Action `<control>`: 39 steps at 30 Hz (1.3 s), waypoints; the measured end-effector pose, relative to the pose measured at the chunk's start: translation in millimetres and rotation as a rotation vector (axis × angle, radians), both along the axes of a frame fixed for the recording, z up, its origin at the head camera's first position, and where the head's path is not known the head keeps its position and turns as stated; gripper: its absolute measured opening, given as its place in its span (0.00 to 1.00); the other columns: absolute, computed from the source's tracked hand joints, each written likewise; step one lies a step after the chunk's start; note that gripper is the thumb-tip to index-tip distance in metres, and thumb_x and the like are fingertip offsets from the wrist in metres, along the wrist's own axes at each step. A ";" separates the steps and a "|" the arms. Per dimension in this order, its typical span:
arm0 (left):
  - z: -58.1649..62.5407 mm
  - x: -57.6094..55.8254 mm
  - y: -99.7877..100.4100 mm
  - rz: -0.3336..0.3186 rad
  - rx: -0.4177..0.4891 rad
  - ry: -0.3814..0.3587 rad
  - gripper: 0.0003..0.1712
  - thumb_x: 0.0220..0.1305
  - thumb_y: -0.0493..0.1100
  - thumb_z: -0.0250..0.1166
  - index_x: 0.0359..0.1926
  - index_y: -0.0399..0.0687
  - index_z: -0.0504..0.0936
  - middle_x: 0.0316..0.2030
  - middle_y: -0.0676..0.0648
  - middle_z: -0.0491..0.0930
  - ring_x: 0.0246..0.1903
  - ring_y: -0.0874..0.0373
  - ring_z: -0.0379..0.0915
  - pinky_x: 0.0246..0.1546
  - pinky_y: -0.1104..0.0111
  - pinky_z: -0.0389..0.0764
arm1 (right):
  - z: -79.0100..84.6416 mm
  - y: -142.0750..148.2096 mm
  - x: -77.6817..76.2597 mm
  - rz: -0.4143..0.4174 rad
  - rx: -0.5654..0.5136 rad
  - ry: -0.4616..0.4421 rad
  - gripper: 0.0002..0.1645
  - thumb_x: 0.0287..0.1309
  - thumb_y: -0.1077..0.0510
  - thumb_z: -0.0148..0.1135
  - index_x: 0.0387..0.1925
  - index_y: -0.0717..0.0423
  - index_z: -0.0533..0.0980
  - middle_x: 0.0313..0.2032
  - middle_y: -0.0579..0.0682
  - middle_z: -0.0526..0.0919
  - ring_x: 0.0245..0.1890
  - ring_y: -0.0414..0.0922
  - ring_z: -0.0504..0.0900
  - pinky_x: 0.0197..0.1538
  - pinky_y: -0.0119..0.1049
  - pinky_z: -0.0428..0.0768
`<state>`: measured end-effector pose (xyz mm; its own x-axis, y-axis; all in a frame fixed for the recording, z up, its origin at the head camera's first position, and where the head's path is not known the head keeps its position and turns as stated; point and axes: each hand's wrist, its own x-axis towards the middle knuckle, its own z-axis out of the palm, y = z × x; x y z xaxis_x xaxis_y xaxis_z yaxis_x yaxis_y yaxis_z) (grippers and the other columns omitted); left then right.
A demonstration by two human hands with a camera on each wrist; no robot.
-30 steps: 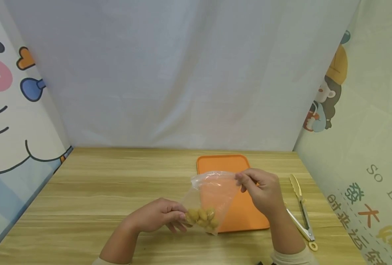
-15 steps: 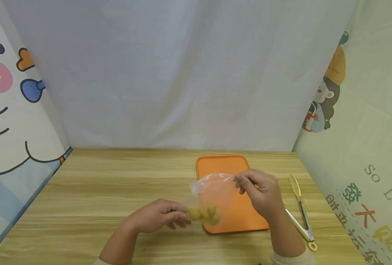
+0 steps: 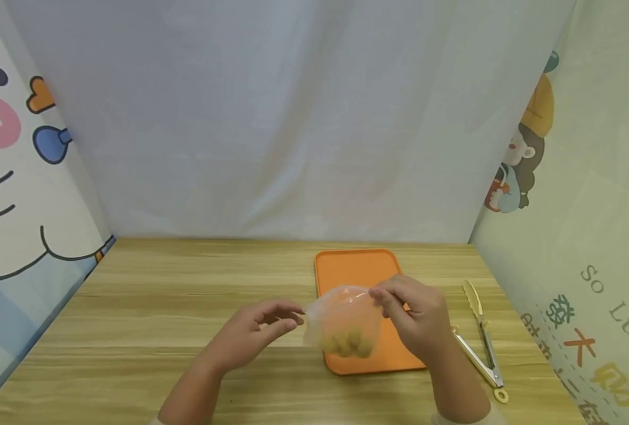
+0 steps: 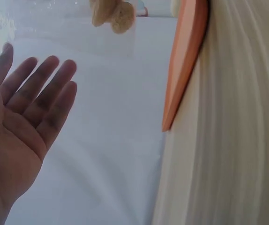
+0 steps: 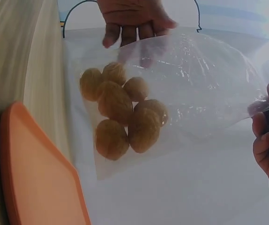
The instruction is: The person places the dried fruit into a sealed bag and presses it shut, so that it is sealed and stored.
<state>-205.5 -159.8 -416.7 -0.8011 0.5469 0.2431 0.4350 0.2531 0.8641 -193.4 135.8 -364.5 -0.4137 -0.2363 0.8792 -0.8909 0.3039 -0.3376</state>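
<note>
A clear plastic bag (image 3: 341, 310) hangs in the air above the orange tray (image 3: 357, 265). Several round, wrinkled yellow-brown lumps (image 5: 115, 103) lie in its bottom; their kind is unclear. My right hand (image 3: 418, 319) pinches the bag's upper right corner between thumb and fingers. My left hand (image 3: 253, 333) is at the bag's left side, fingers extended and thumb apart, holding nothing. In the left wrist view its palm and spread fingers (image 4: 55, 101) show. Whether its fingertips touch the film cannot be told.
Silver tongs (image 3: 487, 348) with yellowish tips lie spread on the wooden table (image 3: 187, 283), right of the tray and close to my right forearm. A pale curtain (image 3: 240, 118) rises behind the table, and printed cloths (image 3: 585, 236) stand at both sides.
My left hand has let go of the bag's lower left part and risen slightly. The bag has swung to hang more upright, its lumps shifting right. My right hand has dropped slightly, still pinching the corner.
</note>
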 end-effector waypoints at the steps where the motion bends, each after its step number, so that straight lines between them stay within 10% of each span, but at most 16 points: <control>1: 2.3 1.9 0.7 0.013 0.022 0.029 0.14 0.71 0.50 0.59 0.56 0.63 0.80 0.48 0.59 0.83 0.45 0.57 0.81 0.43 0.66 0.82 | -0.5 -1.7 0.7 0.008 -0.004 -0.004 0.07 0.60 0.67 0.64 0.26 0.57 0.81 0.20 0.48 0.80 0.16 0.37 0.73 0.22 0.21 0.72; 24: 12.1 20.1 16.4 0.128 0.303 0.548 0.15 0.61 0.26 0.63 0.41 0.50 0.84 0.48 0.47 0.85 0.50 0.54 0.81 0.49 0.70 0.80 | -6.8 -9.4 8.9 0.055 0.051 -0.074 0.09 0.57 0.72 0.63 0.29 0.56 0.80 0.22 0.47 0.80 0.19 0.40 0.75 0.25 0.21 0.74; 33: 21.4 25.3 11.6 0.212 0.418 0.494 0.14 0.59 0.21 0.61 0.39 0.42 0.82 0.45 0.42 0.86 0.40 0.61 0.83 0.31 0.74 0.82 | -8.1 -12.6 11.6 0.000 0.173 -0.341 0.09 0.62 0.65 0.62 0.34 0.47 0.81 0.26 0.40 0.80 0.23 0.34 0.76 0.25 0.27 0.75; 39: 30.5 28.9 8.0 0.251 0.553 0.375 0.09 0.62 0.21 0.59 0.38 0.35 0.80 0.43 0.42 0.86 0.34 0.60 0.84 0.31 0.71 0.83 | -14.0 -22.5 16.2 -0.076 0.499 -0.576 0.15 0.58 0.39 0.66 0.44 0.37 0.78 0.34 0.31 0.78 0.31 0.31 0.76 0.30 0.28 0.75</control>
